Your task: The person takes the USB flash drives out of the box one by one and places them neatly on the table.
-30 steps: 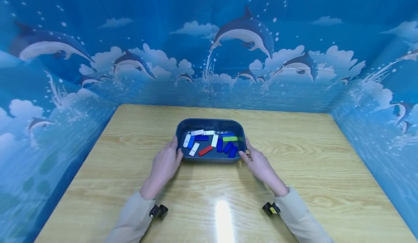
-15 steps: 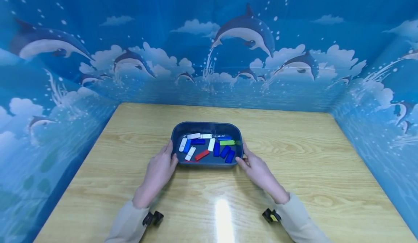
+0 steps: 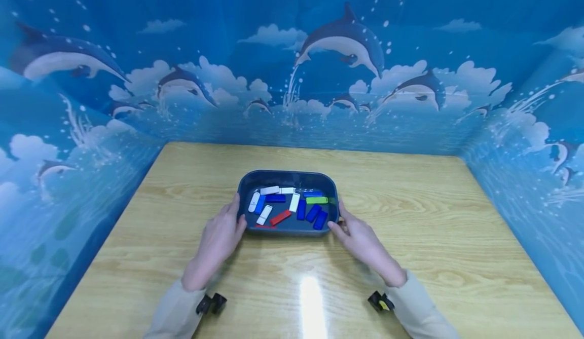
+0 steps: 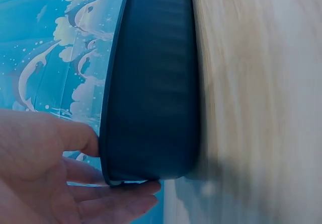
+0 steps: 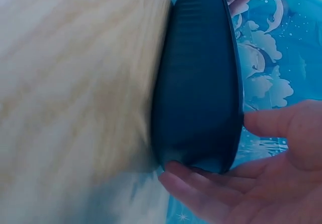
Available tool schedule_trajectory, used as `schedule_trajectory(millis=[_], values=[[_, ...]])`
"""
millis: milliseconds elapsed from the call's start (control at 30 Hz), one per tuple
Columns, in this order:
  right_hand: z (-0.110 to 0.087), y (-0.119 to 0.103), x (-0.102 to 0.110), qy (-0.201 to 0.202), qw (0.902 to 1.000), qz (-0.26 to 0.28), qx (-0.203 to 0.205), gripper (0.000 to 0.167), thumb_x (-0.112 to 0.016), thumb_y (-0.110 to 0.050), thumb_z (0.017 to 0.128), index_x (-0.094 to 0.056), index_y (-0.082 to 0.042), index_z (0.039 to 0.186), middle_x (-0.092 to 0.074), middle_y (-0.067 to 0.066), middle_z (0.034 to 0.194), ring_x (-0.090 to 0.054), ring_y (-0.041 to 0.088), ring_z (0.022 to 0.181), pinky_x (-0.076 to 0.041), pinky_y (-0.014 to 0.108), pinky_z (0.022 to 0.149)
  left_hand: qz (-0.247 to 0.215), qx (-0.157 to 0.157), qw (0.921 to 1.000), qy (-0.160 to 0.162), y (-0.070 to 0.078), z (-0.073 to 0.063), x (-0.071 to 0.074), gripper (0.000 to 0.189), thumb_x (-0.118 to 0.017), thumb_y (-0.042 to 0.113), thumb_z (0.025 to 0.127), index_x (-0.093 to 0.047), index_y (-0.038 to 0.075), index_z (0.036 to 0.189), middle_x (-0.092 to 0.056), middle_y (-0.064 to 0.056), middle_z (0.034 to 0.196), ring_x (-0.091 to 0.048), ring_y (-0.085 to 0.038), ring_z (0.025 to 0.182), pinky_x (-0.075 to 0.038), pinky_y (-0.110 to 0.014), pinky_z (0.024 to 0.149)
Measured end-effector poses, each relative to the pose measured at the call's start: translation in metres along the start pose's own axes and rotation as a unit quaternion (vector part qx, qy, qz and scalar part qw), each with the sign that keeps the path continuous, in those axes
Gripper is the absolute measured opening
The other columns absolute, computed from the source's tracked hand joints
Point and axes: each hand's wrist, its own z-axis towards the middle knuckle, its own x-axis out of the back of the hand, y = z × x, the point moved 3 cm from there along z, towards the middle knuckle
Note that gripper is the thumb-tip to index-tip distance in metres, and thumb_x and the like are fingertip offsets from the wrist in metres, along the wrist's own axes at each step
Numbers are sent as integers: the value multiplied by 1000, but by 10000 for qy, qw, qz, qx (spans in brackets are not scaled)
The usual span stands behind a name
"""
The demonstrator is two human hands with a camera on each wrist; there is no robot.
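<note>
A dark blue rectangular bin (image 3: 287,232) sits mid-table, its base at or very close to the tabletop. Inside lie several small sticks that look like USB flash drives: white ones (image 3: 264,215), blue ones (image 3: 321,220), a green one (image 3: 317,200) and a red one (image 3: 280,217). Part of another red piece (image 3: 266,226) shows at the near wall. My left hand (image 3: 219,235) grips the bin's left end, thumb at the rim, fingers round the outside. At the opposite end my right hand (image 3: 362,237) holds it likewise, its fingers (image 5: 201,183) reaching by the lower corner.
A wood-grain table (image 3: 410,202) extends around the bin. Blue dolphin-print curtains (image 3: 274,116) enclose its back and both sides. Each sleeve carries a small black device at the wrist, one on the left (image 3: 211,303) and one on the right (image 3: 380,301).
Both hands have brought the bin a little left and nearer to me, mostly in the first half second. Since then it has barely shifted. The grip looks the same.
</note>
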Motion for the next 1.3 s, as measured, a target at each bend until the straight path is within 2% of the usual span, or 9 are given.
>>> schedule_trajectory(millis=[133,333,600,800,933,1033,1133,1233,1300], values=[[2,-1,9,-16,9998,-182,109,71,-56,-28,105,-22,8,156,-52,29,144,-61,40,123,-52,54,101,34,-179,9998,40,-3,11,1,58,-65,10,97,-42,-14,145,-63,-33,123,-66,-39,78,-57,-49,60],[12,-2,14,-22,9998,-164,109,67,-56,-24,105,-25,8,155,-42,28,152,-58,41,127,-49,53,105,0,-275,9993,240,-9,34,-1,50,-59,5,99,-44,-15,143,-65,-33,120,-67,-47,93,-58,-58,72],[12,-6,7,247,9997,-88,-12,65,-58,-19,104,-27,6,155,-41,27,154,-61,39,124,-51,50,102,158,-64,9999,13,-14,48,-9,53,-58,1,96,-43,-15,144,-67,-24,77,-62,-34,62,-53,-49,55],[7,-9,5,284,9994,-212,65,67,-60,-19,103,-27,7,155,-41,28,153,-61,41,123,-50,52,103,71,114,9998,119,-14,44,-7,51,-58,1,95,-47,-12,143,-69,-29,84,-64,-40,64,-54,-54,58],[8,-16,10,498,9956,-751,272,68,-64,-22,102,-32,7,153,-39,29,155,-53,45,130,-45,57,108,-104,182,9997,83,-14,43,-10,55,-57,2,95,-42,-11,146,-68,-29,89,-59,-34,58,-52,-50,54],[13,-26,13,860,9866,-1197,701,60,-68,-21,99,-45,3,149,-43,25,153,-55,44,128,-49,58,104,-254,188,9995,-29,-14,44,-13,60,-55,1,96,-34,-10,151,-66,-31,119,-58,-30,62,-50,-44,51],[21,-38,10,1010,9760,-1399,1327,46,-73,-16,95,-61,-3,138,-56,19,144,-63,36,118,-57,50,93,-301,174,9994,-58,-14,43,-16,61,-54,1,97,-31,-10,153,-52,-30,143,-65,-34,78,-52,-45,56],[33,-45,-2,801,9691,-1537,1755,34,-75,-12,93,-70,-5,126,-67,13,130,-67,30,112,-60,44,87,-231,113,9997,29,-15,41,-18,60,-54,2,97,-33,-10,152,-51,-31,144,-67,-41,96,-56,-50,65],[41,-46,-10,584,9685,-1603,1813,30,-77,-10,91,-72,-4,121,-71,12,123,-69,28,107,-60,43,86,-184,62,9998,70,-15,40,-19,59,-55,2,97,-34,-11,151,-53,-32,141,-68,-41,91,-56,-51,64]])
